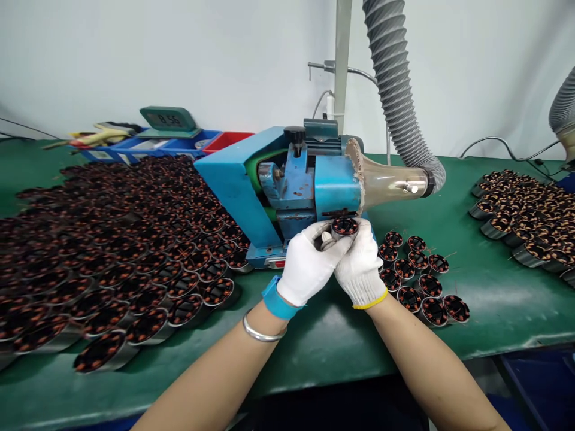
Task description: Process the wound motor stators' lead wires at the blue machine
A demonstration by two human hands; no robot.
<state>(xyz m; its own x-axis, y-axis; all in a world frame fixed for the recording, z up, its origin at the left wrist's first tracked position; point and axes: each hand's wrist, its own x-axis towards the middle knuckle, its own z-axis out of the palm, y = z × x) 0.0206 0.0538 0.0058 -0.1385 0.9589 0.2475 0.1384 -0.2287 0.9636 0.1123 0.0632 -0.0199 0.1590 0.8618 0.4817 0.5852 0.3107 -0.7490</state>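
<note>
Before the blue metal machine (338, 179), clamps silver-walled, copper-wound cylinder (345, 228) between white-gloved left hand (309, 263) and white-gloved right hand (362, 260); likely dense, stiff, fragile at windings (345, 222); best taken by outer wall (342, 235).

Green digital clock (167, 118) by blue bins (120, 148), red bin (225, 141) alongside, ribbed grey hose (564, 103) at far right

The left hand (308, 260) wears a smooth-looking white glove (294, 272), with a bright blue band (276, 302) round the wrist and a tab (270, 284) of it jutting out. Nearer the elbow sits a plain, rounded silver bangle (259, 333). The right hand (359, 256) wears a white knitted glove (360, 269), its ribbed cuff (366, 290) ending in a yellow hem (376, 300). Both forearms (211, 371) are bare.
</note>
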